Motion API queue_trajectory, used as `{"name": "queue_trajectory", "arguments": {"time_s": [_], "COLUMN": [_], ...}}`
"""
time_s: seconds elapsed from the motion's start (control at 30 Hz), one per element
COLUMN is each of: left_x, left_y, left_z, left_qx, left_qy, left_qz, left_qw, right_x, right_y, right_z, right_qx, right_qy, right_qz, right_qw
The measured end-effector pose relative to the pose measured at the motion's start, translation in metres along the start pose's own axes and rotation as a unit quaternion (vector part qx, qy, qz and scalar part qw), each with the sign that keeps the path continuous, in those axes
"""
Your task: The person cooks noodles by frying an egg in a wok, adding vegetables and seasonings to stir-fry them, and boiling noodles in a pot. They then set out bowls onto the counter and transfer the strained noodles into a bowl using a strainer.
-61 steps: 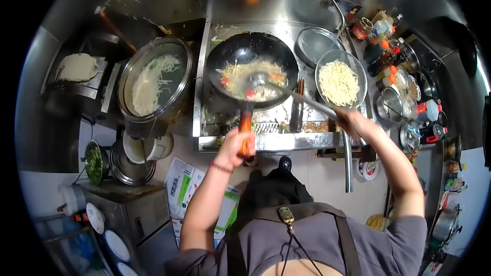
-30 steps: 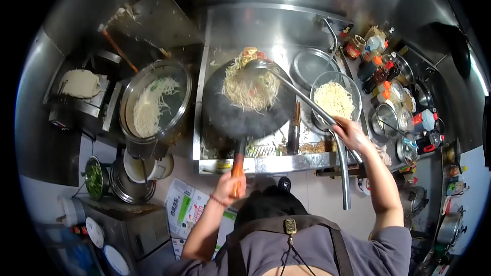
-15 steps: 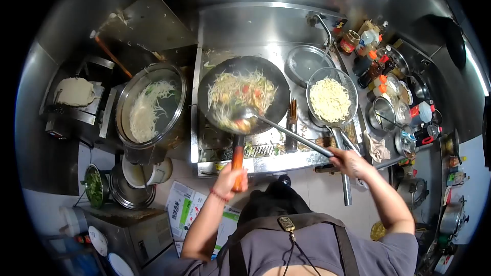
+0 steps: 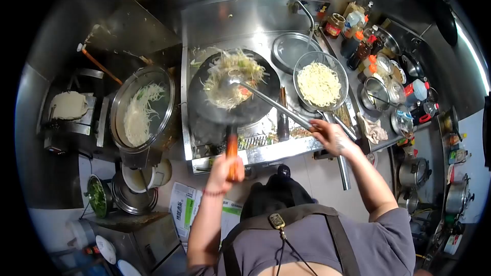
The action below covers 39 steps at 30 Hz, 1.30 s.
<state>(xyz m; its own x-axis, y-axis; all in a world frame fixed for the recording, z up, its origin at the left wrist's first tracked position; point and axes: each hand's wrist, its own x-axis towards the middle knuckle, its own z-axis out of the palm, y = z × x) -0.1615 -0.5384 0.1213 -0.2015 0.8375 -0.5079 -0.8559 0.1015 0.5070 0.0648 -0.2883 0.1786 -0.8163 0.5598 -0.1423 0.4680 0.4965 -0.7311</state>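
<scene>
My left hand (image 4: 225, 173) is closed around the orange wooden handle of a dark wok (image 4: 204, 108). Pale bean sprouts (image 4: 245, 65) mixed with red and green bits lie bunched toward the wok's far side, some of them over the rim. The long metal shaft of a ladle (image 4: 284, 108) is gripped by my right hand (image 4: 330, 137). Its bowl rests among the sprouts, partly covering them. Just beyond my right hand, a wire strainer (image 4: 344, 74) holds pale yellow noodles (image 4: 318, 84), and its handle points toward me.
Left of the stove stands a steel pot (image 4: 116, 133) with white strands in water. A round lid (image 4: 286, 51) lies behind the strainer. Bottles and jars (image 4: 358, 46) crowd the right shelf, near a crumpled cloth (image 4: 372, 129). A bowl of greens (image 4: 97, 197) is at lower left.
The sprouts have shifted toward the wok's far side, baring its near part. The ladle's bowl has moved away from me, and my right hand is higher and further left in view.
</scene>
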Motion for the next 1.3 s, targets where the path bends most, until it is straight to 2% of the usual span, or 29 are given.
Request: {"name": "queue_trajectory", "arguments": {"time_s": [0.03,0.1,0.13,0.17,0.23,0.3,0.33,0.37,0.4,0.43,0.47,0.5,0.53,0.57,0.63,0.7,0.73,0.77,0.9,0.97,1.03,1.07,1.13,1.17,1.23,1.3], "left_x": [0.02,0.05,0.058,0.063,0.064,0.044,0.046,0.039,0.034,0.03,0.029,0.027,0.018,0.004,-0.023,-0.064,-0.083,-0.099,-0.169,-0.237,-0.301,-0.33,-0.377,-0.4,-0.445,-0.503], "left_y": [0.009,0.011,0.007,0.002,-0.014,-0.017,-0.028,-0.032,-0.038,-0.044,-0.053,-0.059,-0.065,-0.068,-0.081,-0.101,-0.115,-0.138,-0.242,-0.263,-0.271,-0.277,-0.306,-0.321,-0.345,-0.32], "left_z": [0.004,0.002,-0.004,-0.006,-0.013,0.006,-0.003,0.004,0.007,0.008,0.0,-0.004,-0.008,-0.006,-0.015,-0.042,-0.06,-0.091,-0.229,-0.243,-0.263,-0.283,-0.345,-0.375,-0.418,-0.396], "left_qx": [-0.014,0.021,0.037,0.083,0.121,0.147,0.149,0.133,0.122,0.126,0.141,0.137,0.127,0.125,0.14,0.114,0.075,-0.055,-0.059,-0.17,0.13,0.288,0.051,-0.076,-0.069,-0.136], "left_qy": [-0.009,0.037,0.042,0.068,0.091,0.144,0.127,0.142,0.15,0.171,0.156,0.161,0.164,0.186,0.204,0.244,0.281,0.284,0.495,0.453,0.533,0.561,0.534,0.524,0.579,0.676], "left_qz": [0.016,0.038,0.046,0.066,0.095,0.077,0.093,0.094,0.095,0.093,0.107,0.101,0.098,0.108,0.106,0.145,0.166,0.196,0.196,0.313,0.382,0.421,0.382,0.361,0.425,0.344], "left_qw": [1.0,0.998,0.997,0.992,0.984,0.976,0.976,0.976,0.977,0.973,0.972,0.972,0.973,0.969,0.963,0.952,0.942,0.937,0.844,0.817,0.744,0.652,0.752,0.768,0.693,0.637], "right_x": [0.008,0.009,0.009,0.004,-0.006,-0.018,-0.023,-0.031,-0.035,-0.04,-0.041,-0.037,-0.034,-0.03,-0.026,-0.01,-0.005,0.006,0.036,0.038,0.032,0.03,0.021,0.018,0.014,0.011], "right_y": [0.021,-0.013,-0.015,-0.008,0.033,0.099,0.164,0.19,0.223,0.261,0.237,0.229,0.241,0.266,0.23,0.246,0.234,0.214,0.133,0.097,0.065,0.051,0.027,0.018,0.002,-0.013], "right_z": [0.027,0.03,0.024,0.016,0.0,-0.018,-0.02,-0.02,-0.022,-0.009,-0.008,0.009,0.013,0.013,0.012,0.016,0.021,0.032,0.085,0.116,0.141,0.151,0.163,0.166,0.164,0.154], "right_qx": [0.028,-0.044,-0.015,0.03,0.131,0.019,-0.14,-0.158,-0.047,0.069,0.229,0.441,0.533,0.612,0.466,0.549,0.546,0.529,0.451,0.417,0.383,0.367,0.322,0.289,0.219,0.131], "right_qy": [0.01,-0.036,-0.059,-0.042,0.032,0.164,0.191,0.164,-0.009,-0.028,-0.06,-0.071,-0.063,-0.136,-0.052,-0.106,-0.125,-0.141,-0.167,-0.166,-0.147,-0.129,-0.098,-0.069,-0.009,0.076], "right_qz": [-0.017,-0.011,0.002,-0.011,0.042,0.035,0.051,0.065,0.204,0.235,0.287,0.259,0.302,0.259,0.371,0.402,0.405,0.389,0.313,0.273,0.239,0.223,0.19,0.174,0.139,0.098], "right_qw": [0.999,0.998,0.998,0.999,0.99,0.986,0.97,0.972,0.978,0.969,0.928,0.856,0.788,0.735,0.801,0.725,0.723,0.741,0.819,0.851,0.88,0.894,0.922,0.939,0.966,0.984]}}
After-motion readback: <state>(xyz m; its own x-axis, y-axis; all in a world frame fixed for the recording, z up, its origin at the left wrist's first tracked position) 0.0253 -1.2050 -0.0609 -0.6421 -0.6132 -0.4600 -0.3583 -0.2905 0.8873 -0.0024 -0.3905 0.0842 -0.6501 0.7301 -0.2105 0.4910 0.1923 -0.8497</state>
